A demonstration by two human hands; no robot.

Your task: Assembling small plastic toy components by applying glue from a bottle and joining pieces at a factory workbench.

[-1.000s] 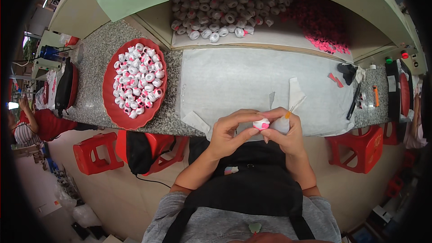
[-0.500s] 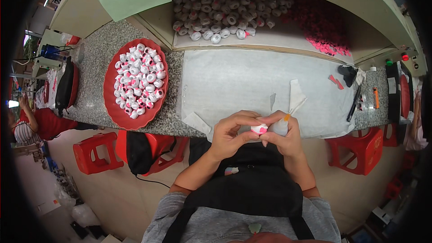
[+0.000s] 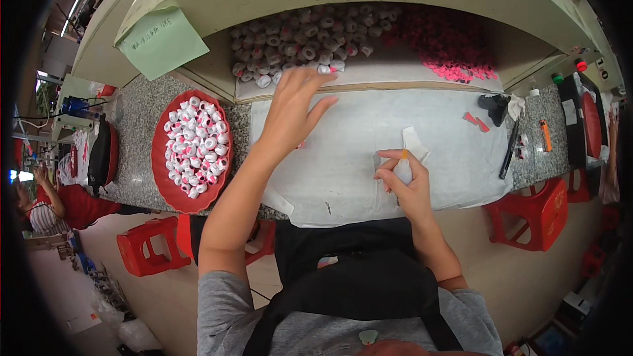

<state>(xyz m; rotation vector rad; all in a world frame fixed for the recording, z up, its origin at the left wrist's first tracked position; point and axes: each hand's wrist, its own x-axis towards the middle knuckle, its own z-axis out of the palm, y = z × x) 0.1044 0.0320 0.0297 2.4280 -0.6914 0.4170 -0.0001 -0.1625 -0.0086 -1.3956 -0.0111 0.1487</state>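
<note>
My left hand (image 3: 293, 105) reaches over the paper-covered worktop (image 3: 330, 178) to the front of a heap of small white rounded pieces (image 3: 297, 39), some with pink patches. Its thumb stands apart from the fingers, and nothing shows in its grasp. A bit of pink (image 3: 301, 145) peeks out beside its wrist; I cannot make out what it belongs to. My right hand (image 3: 415, 191) is closed round a small translucent squeeze bottle (image 3: 403, 171) with an orange tip, held above the paper. Just behind the bottle lies a white scrap (image 3: 414, 142).
A red scalloped dish (image 3: 161, 178) full of white-and-pink pieces stands at left. Small pink pieces (image 3: 455, 59) fill the shelf's right side. Pink strips (image 3: 476, 122), a black pen-like tool (image 3: 509, 151) and an orange stick (image 3: 546, 136) lie at right. A green note (image 3: 161, 43) hangs from the shelf.
My hands have parted. The left one no longer holds the white-and-pink piece and has moved forward and left to the heap; the right one keeps the bottle, slightly farther forward.
</note>
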